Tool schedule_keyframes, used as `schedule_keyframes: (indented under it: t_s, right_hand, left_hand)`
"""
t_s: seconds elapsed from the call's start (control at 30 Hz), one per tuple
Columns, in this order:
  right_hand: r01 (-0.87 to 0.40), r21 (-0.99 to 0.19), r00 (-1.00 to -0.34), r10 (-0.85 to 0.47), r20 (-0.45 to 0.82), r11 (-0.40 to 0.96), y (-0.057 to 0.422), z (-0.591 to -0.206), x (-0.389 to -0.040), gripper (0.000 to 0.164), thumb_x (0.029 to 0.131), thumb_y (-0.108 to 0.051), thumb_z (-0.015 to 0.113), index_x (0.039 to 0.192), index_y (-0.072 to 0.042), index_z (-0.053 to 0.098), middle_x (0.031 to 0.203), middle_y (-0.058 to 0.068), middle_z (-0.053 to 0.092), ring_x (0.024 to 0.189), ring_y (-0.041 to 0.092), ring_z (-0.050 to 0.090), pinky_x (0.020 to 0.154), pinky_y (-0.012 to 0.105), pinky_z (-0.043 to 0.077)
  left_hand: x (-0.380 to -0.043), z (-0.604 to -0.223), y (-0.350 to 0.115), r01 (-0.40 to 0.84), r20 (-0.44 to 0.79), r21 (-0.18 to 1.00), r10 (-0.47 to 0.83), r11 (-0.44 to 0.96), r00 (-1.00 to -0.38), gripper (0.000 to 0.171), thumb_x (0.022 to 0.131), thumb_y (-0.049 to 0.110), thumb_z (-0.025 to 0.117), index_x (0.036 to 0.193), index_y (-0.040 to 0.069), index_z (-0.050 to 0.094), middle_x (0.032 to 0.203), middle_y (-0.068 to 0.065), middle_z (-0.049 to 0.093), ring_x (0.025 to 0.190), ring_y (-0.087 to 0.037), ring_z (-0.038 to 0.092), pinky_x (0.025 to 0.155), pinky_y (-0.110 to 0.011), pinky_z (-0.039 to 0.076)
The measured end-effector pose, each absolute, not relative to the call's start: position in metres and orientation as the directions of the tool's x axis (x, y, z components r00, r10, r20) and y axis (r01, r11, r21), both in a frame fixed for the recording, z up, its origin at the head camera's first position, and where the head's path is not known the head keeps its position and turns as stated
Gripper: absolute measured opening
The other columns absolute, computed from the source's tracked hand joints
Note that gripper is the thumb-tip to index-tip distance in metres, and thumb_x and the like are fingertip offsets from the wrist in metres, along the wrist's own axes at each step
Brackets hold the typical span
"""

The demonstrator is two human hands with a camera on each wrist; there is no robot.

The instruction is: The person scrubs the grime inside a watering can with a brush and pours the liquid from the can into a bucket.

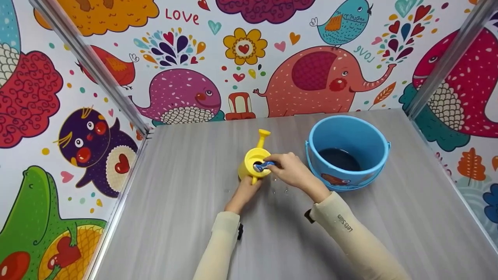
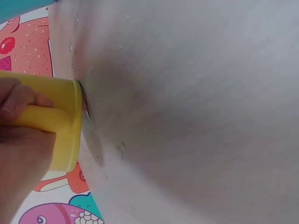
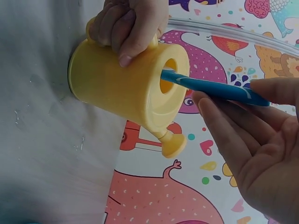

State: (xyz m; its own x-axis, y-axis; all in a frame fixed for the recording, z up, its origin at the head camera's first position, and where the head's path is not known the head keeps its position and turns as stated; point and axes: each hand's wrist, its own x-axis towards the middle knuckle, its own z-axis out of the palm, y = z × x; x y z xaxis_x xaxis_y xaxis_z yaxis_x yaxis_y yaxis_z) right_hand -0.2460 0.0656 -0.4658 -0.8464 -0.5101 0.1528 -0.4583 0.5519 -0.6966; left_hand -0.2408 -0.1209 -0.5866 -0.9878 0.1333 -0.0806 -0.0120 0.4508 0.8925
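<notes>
A yellow toy watering can (image 1: 244, 170) stands on the table, its spout pointing to the far side. My left hand (image 1: 249, 187) grips its handle, fingers curled round it, as the left wrist view also shows. Between thumb and fingers my right hand (image 3: 261, 144) pinches a slim blue toothbrush (image 3: 219, 89) with white streaks. The toothbrush slants into the round opening in the can's top, and its far end is hidden inside the can.
A large blue bucket (image 1: 350, 134) with a handle stands right of the can, dark at its bottom. Water drops (image 1: 274, 191) dot the grey table (image 1: 179, 186) near the can. Walls with cartoon animals enclose the table's back and sides.
</notes>
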Motion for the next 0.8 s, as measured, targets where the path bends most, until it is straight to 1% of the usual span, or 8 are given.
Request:
schedule_keyframes:
  t_s: [0.17,0.23,0.43,0.6,0.8]
  right_hand:
    - [-0.406,-0.755,-0.876,-0.453,0.163,0.515,0.0696,-0.463,-0.2458,0.027,0.096,-0.011,0.06,0.117,0.002,0.069,0.098,0.015,0.074,0.067,0.013,0.054,0.062,0.025,0.045]
    - [-0.388,-0.773,-0.884,-0.44,0.158,0.502,0.0706,-0.4611,-0.2458,0.026,0.096,-0.011,0.06,0.117,0.002,0.069,0.099,0.017,0.073,0.068,0.014,0.053,0.062,0.024,0.044]
    - [-0.34,-0.806,-0.895,-0.431,0.118,0.485,0.0733,-0.4625,-0.2463,0.028,0.097,-0.014,0.058,0.119,0.001,0.069,0.105,0.015,0.074,0.076,0.017,0.059,0.07,0.028,0.05]
    - [-0.315,-0.823,-0.902,-0.42,0.103,0.474,0.073,-0.4641,-0.246,0.028,0.097,-0.014,0.058,0.118,0.002,0.069,0.101,0.012,0.074,0.078,0.017,0.06,0.073,0.03,0.052]
    - [-0.275,-0.849,-0.908,-0.411,0.075,0.451,0.0725,-0.4661,-0.2454,0.029,0.096,-0.012,0.057,0.119,0.003,0.068,0.106,0.013,0.074,0.084,0.018,0.066,0.079,0.035,0.057]
  left_hand:
    - [-0.2405,-0.586,-0.1197,-0.014,-0.089,0.888,0.141,0.46,-0.986,0.032,0.096,0.014,0.056,0.067,0.016,0.044,0.059,0.008,0.04,0.054,-0.006,0.038,0.054,-0.021,0.033]
    - [-0.2403,-0.5849,-0.1194,-0.023,-0.1,0.887,0.144,0.46,-0.985,0.031,0.097,0.014,0.056,0.068,0.016,0.044,0.059,0.008,0.04,0.054,-0.006,0.039,0.053,-0.021,0.033]
    - [-0.2394,-0.5826,-0.1197,-0.038,-0.119,0.889,0.15,0.456,-0.982,0.027,0.097,0.014,0.055,0.072,0.015,0.046,0.061,0.007,0.041,0.055,-0.007,0.04,0.055,-0.022,0.035]
    - [-0.2389,-0.5835,-0.1213,-0.038,-0.119,0.889,0.15,0.456,-0.981,0.026,0.097,0.014,0.054,0.073,0.014,0.045,0.062,0.007,0.041,0.057,-0.007,0.04,0.056,-0.023,0.035]
    - [-0.2398,-0.5845,-0.1209,-0.024,-0.103,0.884,0.145,0.467,-0.984,0.022,0.097,0.015,0.055,0.077,0.013,0.047,0.065,0.006,0.041,0.06,-0.008,0.041,0.059,-0.023,0.036]
